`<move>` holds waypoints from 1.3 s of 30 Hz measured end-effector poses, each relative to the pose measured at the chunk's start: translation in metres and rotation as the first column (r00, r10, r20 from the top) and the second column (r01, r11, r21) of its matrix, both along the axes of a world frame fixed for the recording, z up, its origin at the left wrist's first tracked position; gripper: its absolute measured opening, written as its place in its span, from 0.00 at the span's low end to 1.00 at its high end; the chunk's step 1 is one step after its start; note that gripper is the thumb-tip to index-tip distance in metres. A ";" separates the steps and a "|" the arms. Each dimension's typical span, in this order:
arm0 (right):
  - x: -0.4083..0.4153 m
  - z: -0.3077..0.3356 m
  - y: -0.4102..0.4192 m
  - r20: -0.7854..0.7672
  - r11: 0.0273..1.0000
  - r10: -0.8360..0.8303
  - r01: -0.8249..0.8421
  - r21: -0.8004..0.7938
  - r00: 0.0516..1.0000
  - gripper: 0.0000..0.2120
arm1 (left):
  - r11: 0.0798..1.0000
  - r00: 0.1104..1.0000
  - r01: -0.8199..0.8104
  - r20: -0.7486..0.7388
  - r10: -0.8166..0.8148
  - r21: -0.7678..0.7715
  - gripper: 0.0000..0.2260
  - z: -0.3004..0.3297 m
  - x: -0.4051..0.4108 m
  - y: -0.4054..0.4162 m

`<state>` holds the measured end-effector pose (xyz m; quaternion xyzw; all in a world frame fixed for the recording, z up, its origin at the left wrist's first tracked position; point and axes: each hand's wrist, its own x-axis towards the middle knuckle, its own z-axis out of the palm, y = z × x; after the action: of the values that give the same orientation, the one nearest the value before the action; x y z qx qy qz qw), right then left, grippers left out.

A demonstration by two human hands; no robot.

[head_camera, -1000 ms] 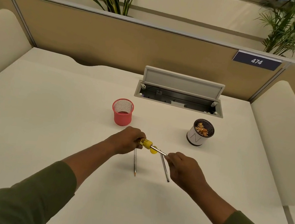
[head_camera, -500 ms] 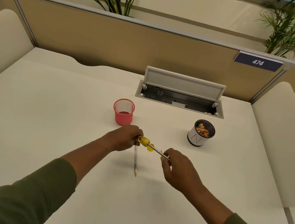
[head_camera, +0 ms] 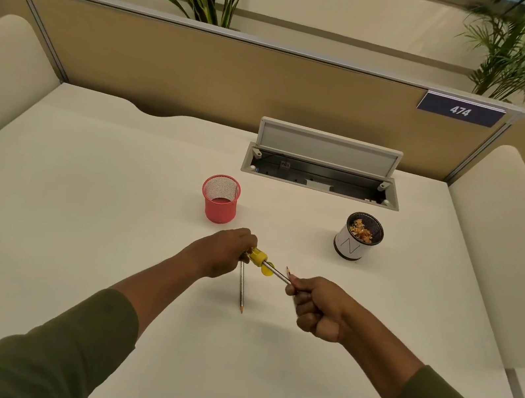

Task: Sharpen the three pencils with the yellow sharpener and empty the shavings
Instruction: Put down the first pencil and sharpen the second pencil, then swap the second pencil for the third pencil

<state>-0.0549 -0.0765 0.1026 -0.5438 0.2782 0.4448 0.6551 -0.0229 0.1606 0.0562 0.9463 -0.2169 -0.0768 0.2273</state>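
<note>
My left hand (head_camera: 222,252) grips the yellow sharpener (head_camera: 257,256) just above the white desk (head_camera: 77,220). A grey pencil (head_camera: 277,273) runs from the sharpener's mouth to my right hand (head_camera: 317,308), which is closed in a fist on its back end. A small yellow flap (head_camera: 266,269) hangs under the pencil by the sharpener. A second pencil's sharpened tip (head_camera: 287,269) pokes up beside my right thumb; the rest of it is hidden by the hand. A third pencil (head_camera: 241,289) lies flat on the desk below my left hand, tip towards me.
A red mesh cup (head_camera: 220,199) stands behind my left hand. A white and black cup (head_camera: 357,237) holding shavings stands at the right. Behind them a cable hatch (head_camera: 322,174) is set in the desk with its lid up. Padded dividers flank the desk.
My right hand has shifted right and turned into a fist on the pencil. The pencil that lay under that hand no longer shows on the desk; a tip now pokes from the hand.
</note>
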 end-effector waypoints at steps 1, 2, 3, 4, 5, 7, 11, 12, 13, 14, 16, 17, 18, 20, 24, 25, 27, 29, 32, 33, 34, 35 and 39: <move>0.001 0.001 0.000 -0.044 1.000 -0.001 0.002 0.031 0.999 0.16 | 1.000 1.000 0.004 0.022 -0.004 -0.008 0.08 0.000 0.000 0.000; 0.001 0.001 0.000 -0.066 0.999 0.002 0.000 0.040 0.998 0.17 | 1.000 0.999 0.005 0.045 -0.004 -0.015 0.08 0.000 0.000 0.001; 0.001 0.002 0.001 -0.073 0.999 0.008 -0.005 0.040 0.997 0.18 | 1.000 0.997 0.004 0.073 -0.002 -0.025 0.08 0.000 0.001 0.001; 0.002 0.003 0.002 -0.076 0.999 0.015 -0.013 0.034 0.997 0.18 | 0.999 0.995 0.002 0.103 0.002 -0.035 0.07 -0.001 0.001 0.001; 0.002 0.003 0.002 -0.080 0.999 0.021 -0.018 0.031 0.997 0.18 | 0.999 0.991 -0.001 0.136 0.007 -0.044 0.07 -0.002 0.000 0.001; 0.003 0.005 0.003 -0.093 0.999 0.019 -0.016 0.033 0.996 0.18 | 0.998 0.980 -0.012 0.196 0.025 -0.067 0.07 -0.004 -0.001 0.001; 0.003 0.007 0.001 0.013 0.997 0.082 -0.082 -0.009 0.997 0.18 | 0.992 0.971 -0.036 0.232 0.064 -0.124 0.08 -0.004 -0.001 0.000; 0.003 0.008 0.000 0.079 0.991 0.130 -0.126 -0.051 0.988 0.17 | 0.990 0.970 -0.046 0.231 0.076 -0.132 0.07 -0.004 -0.001 -0.001; 0.002 0.008 -0.002 0.155 0.981 0.180 -0.166 -0.099 0.971 0.17 | 0.988 0.969 -0.059 0.228 0.092 -0.144 0.07 -0.004 -0.002 0.000; 0.001 0.008 -0.004 0.231 0.969 0.226 -0.195 -0.149 0.946 0.17 | 0.984 0.969 -0.078 0.219 0.113 -0.162 0.07 -0.004 -0.002 0.000; -0.001 0.007 -0.007 0.353 0.948 0.286 -0.211 -0.236 0.891 0.18 | 0.970 0.970 -0.125 0.178 0.163 -0.207 0.06 -0.006 -0.003 0.002; -0.002 0.005 -0.009 0.396 0.941 0.304 -0.207 -0.269 0.866 0.18 | 0.962 0.971 -0.148 0.153 0.186 -0.228 0.06 -0.006 -0.004 0.003; -0.004 0.004 -0.010 0.429 0.937 0.313 -0.201 -0.286 0.847 0.19 | 0.954 0.970 -0.171 0.129 0.207 -0.247 0.05 -0.007 -0.005 0.004; -0.007 -0.001 -0.012 0.477 0.940 0.308 -0.186 -0.285 0.823 0.19 | 0.934 0.964 -0.214 0.090 0.248 -0.286 0.05 -0.010 -0.007 0.005; -0.013 -0.012 -0.015 0.558 0.950 0.284 -0.147 -0.277 0.780 0.20 | 0.892 0.948 -0.306 -0.018 0.318 -0.333 0.04 -0.015 -0.012 0.005; -0.014 -0.014 -0.016 0.574 0.948 0.282 -0.132 -0.289 0.768 0.20 | 0.878 0.942 -0.327 -0.053 0.330 -0.350 0.04 -0.017 -0.013 0.005; -0.017 -0.021 -0.017 0.596 0.936 0.293 -0.096 -0.340 0.747 0.18 | 0.859 0.933 -0.358 -0.107 0.343 -0.367 0.04 -0.020 -0.017 0.005; -0.021 -0.029 -0.017 0.605 0.909 0.317 -0.053 -0.413 0.731 0.15 | 0.850 0.922 -0.386 -0.132 0.363 -0.358 0.04 -0.024 -0.019 0.006; -0.024 -0.046 -0.013 0.596 0.793 0.444 0.017 -0.609 0.669 0.08 | 0.823 0.892 -0.453 -0.164 0.422 -0.344 0.04 -0.030 -0.023 0.008; -0.024 -0.052 -0.010 0.577 0.738 0.496 0.034 -0.673 0.649 0.06 | 0.814 0.884 -0.468 -0.170 0.436 -0.343 0.04 -0.032 -0.024 0.008; -0.023 -0.060 -0.007 0.549 0.686 0.536 0.048 -0.726 0.641 0.05 | 0.810 0.879 -0.476 -0.177 0.442 -0.341 0.04 -0.033 -0.024 0.008; -0.021 -0.066 -0.003 0.513 0.634 0.572 0.051 -0.771 0.640 0.05 | 0.806 0.876 -0.483 -0.184 0.446 -0.343 0.04 -0.034 -0.025 0.008; -0.011 -0.089 0.018 0.358 0.434 0.703 0.028 -0.901 0.614 0.08 | 0.802 0.866 -0.499 -0.229 0.444 -0.330 0.07 -0.037 -0.026 0.011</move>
<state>-0.0655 -0.0582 0.0134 -0.9587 0.0564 0.1429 0.2395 -0.0491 0.1714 0.0193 0.9004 0.0316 -0.0408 0.4319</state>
